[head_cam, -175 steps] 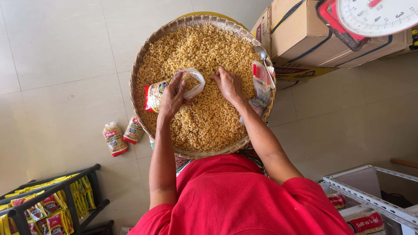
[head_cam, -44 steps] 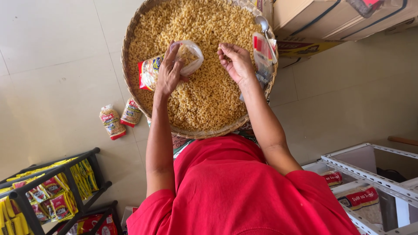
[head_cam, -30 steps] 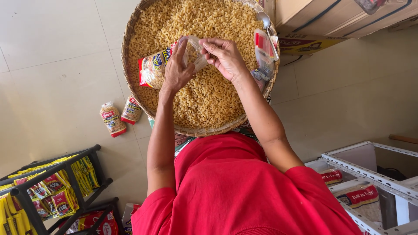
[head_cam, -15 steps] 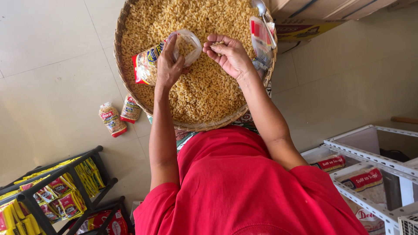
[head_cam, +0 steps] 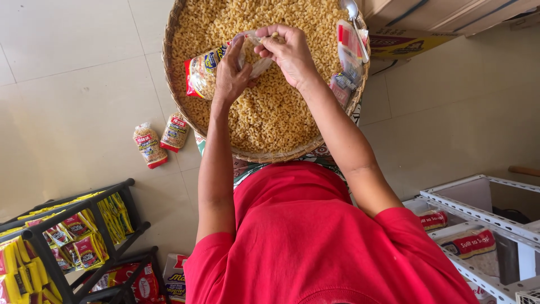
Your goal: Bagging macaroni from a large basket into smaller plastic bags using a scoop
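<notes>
A person in a red shirt [head_cam: 315, 242] bends over a round woven basket [head_cam: 174, 95] heaped with dry elbow macaroni [head_cam: 275, 112]. Over the basket's upper middle, the left hand [head_cam: 232, 73] grips a clear plastic bag [head_cam: 211, 67] with a red end, partly filled with macaroni, fingers wrapped round its neck so the mouth stays up. The right hand [head_cam: 288, 50], just beside the left, is pinched narrow at the bag's mouth, with a few pieces of macaroni between its fingertips. At the basket's right rim lie some empty bags [head_cam: 349, 62] with red print, and a metal spoon [head_cam: 353, 17] rests along the same rim. On the tiled floor left of the basket lie two filled packets [head_cam: 160, 139], close together. Further down and left of the basket stands a black rack [head_cam: 67, 236] of yellow and red packets. To the lower right of the basket is a white wire shelf [head_cam: 478, 214], and beyond the basket's right rim sit cardboard boxes [head_cam: 427, 22].
</notes>
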